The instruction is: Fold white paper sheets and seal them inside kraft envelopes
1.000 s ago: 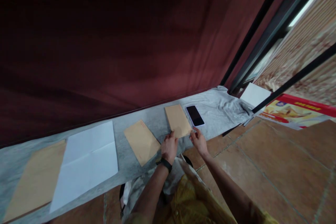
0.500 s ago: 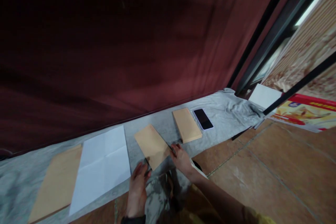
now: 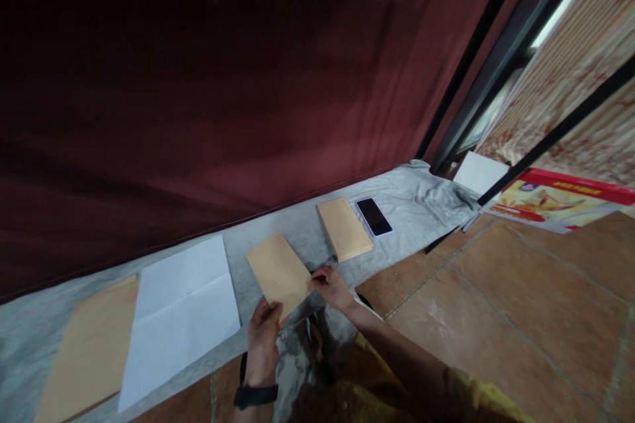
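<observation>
A small brown envelope [image 3: 278, 272] lies on the grey cloth [image 3: 302, 231] near its front edge. My left hand [image 3: 262, 337] pinches the envelope's near corner, thumb on top. My right hand [image 3: 331, 285] pinches its right edge, fingers curled. A stack of similar brown envelopes [image 3: 344, 229] lies to the right, apart from both hands, with a black phone [image 3: 374, 216] beside it. A creased white sheet [image 3: 182, 310] lies to the left, partly over a larger brown envelope [image 3: 86, 350].
A dark red curtain [image 3: 223, 79] hangs behind the cloth. Tiled floor [image 3: 496, 304] spreads to the right. A black metal frame [image 3: 476, 79], a white sheet [image 3: 479, 172] and a red and yellow printed box [image 3: 555, 201] stand at the far right.
Both hands left the right-hand stack of envelopes and moved left to the single small envelope, which they now pinch at its near corner and right edge.
</observation>
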Demonstrator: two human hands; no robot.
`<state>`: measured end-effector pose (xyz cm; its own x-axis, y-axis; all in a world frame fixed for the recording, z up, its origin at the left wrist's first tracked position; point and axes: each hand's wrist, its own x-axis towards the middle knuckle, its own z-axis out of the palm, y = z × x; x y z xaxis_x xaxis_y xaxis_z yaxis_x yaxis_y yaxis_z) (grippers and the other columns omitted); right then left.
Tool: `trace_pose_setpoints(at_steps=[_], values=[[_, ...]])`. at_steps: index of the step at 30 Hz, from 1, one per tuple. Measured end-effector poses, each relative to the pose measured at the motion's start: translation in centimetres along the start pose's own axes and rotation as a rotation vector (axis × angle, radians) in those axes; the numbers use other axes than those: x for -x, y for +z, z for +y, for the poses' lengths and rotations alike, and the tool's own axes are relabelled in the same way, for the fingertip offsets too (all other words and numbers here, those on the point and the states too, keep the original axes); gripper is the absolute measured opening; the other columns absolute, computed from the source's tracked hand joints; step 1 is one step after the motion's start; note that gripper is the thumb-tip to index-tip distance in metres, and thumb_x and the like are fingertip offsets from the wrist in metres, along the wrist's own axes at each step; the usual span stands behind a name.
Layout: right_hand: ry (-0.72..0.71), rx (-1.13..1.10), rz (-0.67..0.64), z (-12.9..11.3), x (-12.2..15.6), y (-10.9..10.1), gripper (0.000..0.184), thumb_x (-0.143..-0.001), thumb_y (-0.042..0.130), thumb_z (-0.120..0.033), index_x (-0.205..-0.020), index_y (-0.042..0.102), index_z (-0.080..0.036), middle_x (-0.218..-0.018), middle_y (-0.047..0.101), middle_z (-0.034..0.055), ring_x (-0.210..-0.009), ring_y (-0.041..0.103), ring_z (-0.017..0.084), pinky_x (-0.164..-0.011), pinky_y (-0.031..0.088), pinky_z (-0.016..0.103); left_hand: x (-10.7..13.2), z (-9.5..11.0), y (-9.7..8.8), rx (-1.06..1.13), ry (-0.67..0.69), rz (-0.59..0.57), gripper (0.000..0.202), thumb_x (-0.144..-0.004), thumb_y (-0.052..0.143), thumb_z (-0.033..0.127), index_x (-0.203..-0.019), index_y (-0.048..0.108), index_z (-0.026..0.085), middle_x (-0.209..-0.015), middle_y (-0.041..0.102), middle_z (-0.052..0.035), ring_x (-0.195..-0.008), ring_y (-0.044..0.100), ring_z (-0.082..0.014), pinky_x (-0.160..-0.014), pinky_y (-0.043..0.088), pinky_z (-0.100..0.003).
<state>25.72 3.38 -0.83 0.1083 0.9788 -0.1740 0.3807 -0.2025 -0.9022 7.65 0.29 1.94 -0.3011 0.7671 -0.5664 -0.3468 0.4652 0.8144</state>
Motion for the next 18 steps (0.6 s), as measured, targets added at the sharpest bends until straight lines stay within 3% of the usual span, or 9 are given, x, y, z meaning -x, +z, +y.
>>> trace_pose_setpoints(at_steps=[3,6,9,14,18], values=[[0.132,-0.418,-0.075,-0.2,0.5,-0.1,0.004,-0.073,0.072,-0.021,-0.075,0.069,-0.022,-0.077,0.068,-0.0011,-0.076,0.066,0.017,-0.072,0.055,0.029,-0.4,-0.4,-0.2,0.062,-0.011,-0.005,0.035,-0.068,0.070,0.005,-0.100,0.066,0.021,-0.080,0.073,0.0010,-0.071,0.069,-0.0135,-0.069,0.055,-0.026],[0.219,-0.792,-0.090,-0.5,1.2,0.0,0.025,-0.062,0.084,-0.030,-0.078,0.066,-0.022,-0.078,0.067,-0.0024,-0.073,0.066,0.017,-0.074,0.057,0.031,-0.5,-0.8,0.0,0.122,0.017,-0.023,0.045,-0.065,0.072,0.004,-0.106,0.065,0.020,-0.080,0.075,0.0012,-0.072,0.070,-0.0141,-0.071,0.055,-0.025],[0.319,-1.020,-0.043,-0.7,2.0,0.0,0.043,-0.050,0.092,-0.029,-0.082,0.064,-0.022,-0.078,0.067,-0.0025,-0.074,0.067,0.017,-0.077,0.058,0.032,0.0,-1.3,0.3,0.168,0.083,-0.056,0.052,-0.060,0.079,0.009,-0.110,0.065,0.021,-0.084,0.076,0.0007,-0.078,0.072,-0.0172,-0.076,0.056,-0.028],[0.433,-1.087,-0.139,-0.8,3.2,0.1,0.035,-0.060,0.089,-0.031,-0.079,0.064,-0.016,-0.074,0.068,0.0024,-0.071,0.069,0.018,-0.076,0.058,0.033,1.1,-2.1,0.6,0.139,0.258,-0.037,0.074,-0.059,0.086,0.020,-0.127,0.058,0.029,-0.089,0.074,0.0023,-0.085,0.073,-0.0167,-0.079,0.057,-0.028],[0.457,-1.055,-0.191,-0.9,3.4,0.5,0.036,-0.060,0.089,-0.036,-0.076,0.064,-0.016,-0.065,0.065,0.0000,-0.063,0.067,0.016,-0.070,0.057,0.030,1.4,-2.6,1.3,0.109,0.254,-0.053,0.076,-0.059,0.087,0.023,-0.129,0.057,0.027,-0.090,0.075,0.0002,-0.082,0.073,-0.0166,-0.076,0.057,-0.028]])
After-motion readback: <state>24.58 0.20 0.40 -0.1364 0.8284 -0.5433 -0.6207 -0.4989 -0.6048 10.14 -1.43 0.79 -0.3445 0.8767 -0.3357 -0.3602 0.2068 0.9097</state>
